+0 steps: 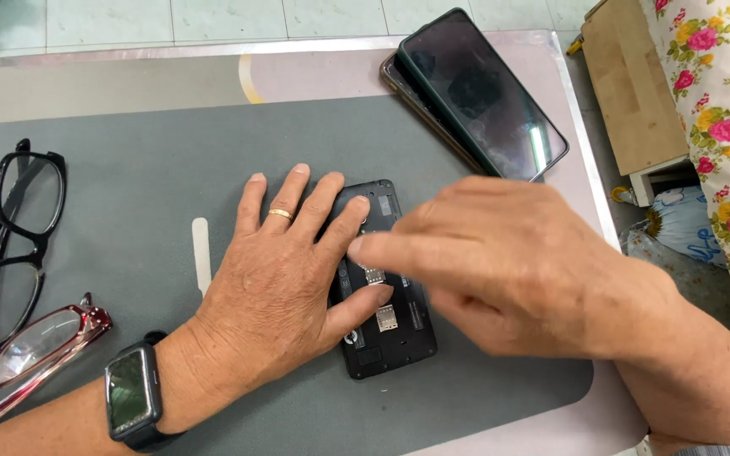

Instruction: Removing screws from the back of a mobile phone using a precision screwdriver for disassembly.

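Note:
A small black phone [399, 325] lies face down on the grey mat [128, 194] with its back cover off, card slots showing. My left hand [285, 270], a gold ring on one finger and a black smartwatch [131, 395] on the wrist, lies flat on the mat with fingers spread; its index finger and thumb press on the phone's left side. My right hand [500, 257] hovers over the phone's right side, blurred, with a finger pointing left across the open back. It holds nothing that I can see.
Two larger phones [483, 93] lie stacked, screens dark, at the table's far right. Black-framed glasses [10, 245] and red-framed glasses [27, 346] sit at the mat's left edge. The table's metal edge [589, 160] runs along the right, with a wooden stool [627, 84] and floral cloth [728, 118] beyond.

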